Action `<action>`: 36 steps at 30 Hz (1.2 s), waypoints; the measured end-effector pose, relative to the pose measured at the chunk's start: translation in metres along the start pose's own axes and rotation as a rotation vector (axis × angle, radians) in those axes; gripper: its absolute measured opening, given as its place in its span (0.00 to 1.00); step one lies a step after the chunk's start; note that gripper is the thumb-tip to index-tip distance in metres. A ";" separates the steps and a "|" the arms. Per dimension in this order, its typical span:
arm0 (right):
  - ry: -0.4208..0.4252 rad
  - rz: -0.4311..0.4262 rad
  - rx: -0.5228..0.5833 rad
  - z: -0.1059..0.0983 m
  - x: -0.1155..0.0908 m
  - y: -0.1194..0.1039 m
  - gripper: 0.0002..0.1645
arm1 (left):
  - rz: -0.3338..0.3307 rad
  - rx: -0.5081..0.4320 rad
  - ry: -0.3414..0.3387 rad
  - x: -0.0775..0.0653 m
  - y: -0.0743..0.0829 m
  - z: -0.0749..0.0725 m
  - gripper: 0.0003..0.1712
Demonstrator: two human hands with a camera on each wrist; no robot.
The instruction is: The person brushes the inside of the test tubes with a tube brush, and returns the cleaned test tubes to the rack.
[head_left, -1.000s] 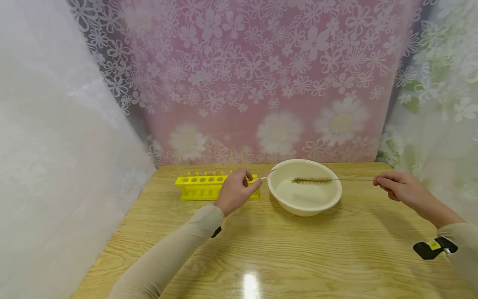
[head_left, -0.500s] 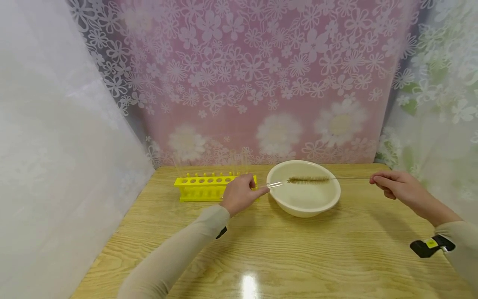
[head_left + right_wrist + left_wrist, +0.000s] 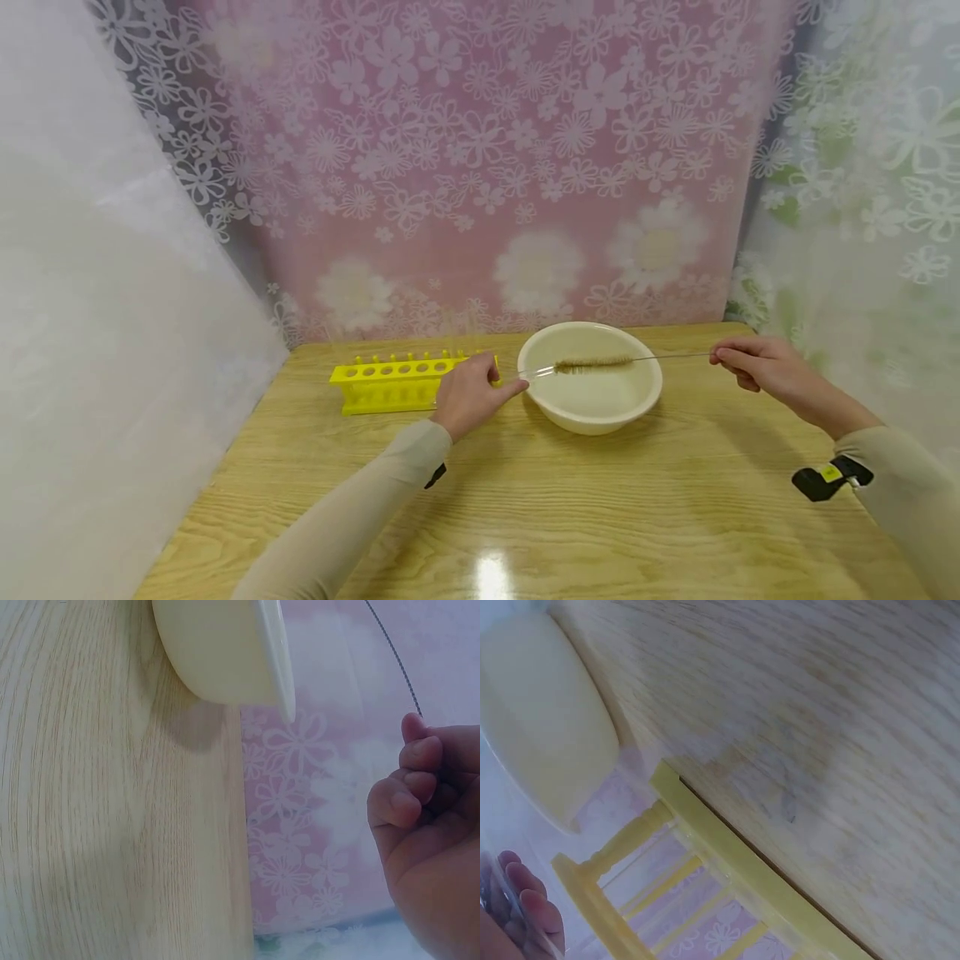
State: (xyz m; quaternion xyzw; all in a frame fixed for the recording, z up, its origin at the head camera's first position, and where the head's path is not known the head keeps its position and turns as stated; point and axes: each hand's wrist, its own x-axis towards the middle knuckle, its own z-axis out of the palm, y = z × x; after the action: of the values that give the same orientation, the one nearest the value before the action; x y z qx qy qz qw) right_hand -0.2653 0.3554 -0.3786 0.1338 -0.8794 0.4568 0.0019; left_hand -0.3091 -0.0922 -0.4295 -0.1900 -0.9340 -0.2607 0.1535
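Observation:
My left hand (image 3: 471, 396) holds a clear glass test tube (image 3: 542, 372) between thumb and fingers, lying nearly level, its end over the left rim of the cream basin (image 3: 592, 423). My right hand (image 3: 776, 379) pinches the thin twisted wire handle (image 3: 397, 660) of a test tube brush. The tan bristles (image 3: 596, 365) hang above the basin and point left. Their tip meets the tube's end; whether any bristles are inside I cannot tell. Just left of the basin stands a yellow test tube rack (image 3: 390, 406), partly covered by my left hand.
Several faint clear tubes stand in the rack, some near its right end. The wooden table (image 3: 600, 508) extends in front of the basin. A pink flowered curtain (image 3: 450, 167) hangs behind, with pale curtains on both sides.
The test tube has swung from a tilt to nearly level and moved toward the brush. The brush has come left, closing the gap between them. The head view has shifted slightly.

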 end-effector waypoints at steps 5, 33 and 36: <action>-0.015 -0.019 0.005 0.000 0.002 0.000 0.22 | 0.020 -0.001 0.021 -0.001 0.001 0.000 0.31; -0.161 -0.173 -0.062 -0.014 0.006 -0.010 0.17 | 0.063 0.005 0.006 0.002 -0.003 -0.003 0.29; -0.161 -0.160 -0.063 -0.013 0.008 -0.011 0.18 | 0.047 -0.003 -0.003 0.002 -0.003 -0.002 0.30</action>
State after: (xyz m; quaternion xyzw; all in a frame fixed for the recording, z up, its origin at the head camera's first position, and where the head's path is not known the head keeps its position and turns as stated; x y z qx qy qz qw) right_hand -0.2722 0.3579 -0.3616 0.2400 -0.8770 0.4152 -0.0281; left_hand -0.3116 -0.0950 -0.4278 -0.2123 -0.9291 -0.2585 0.1580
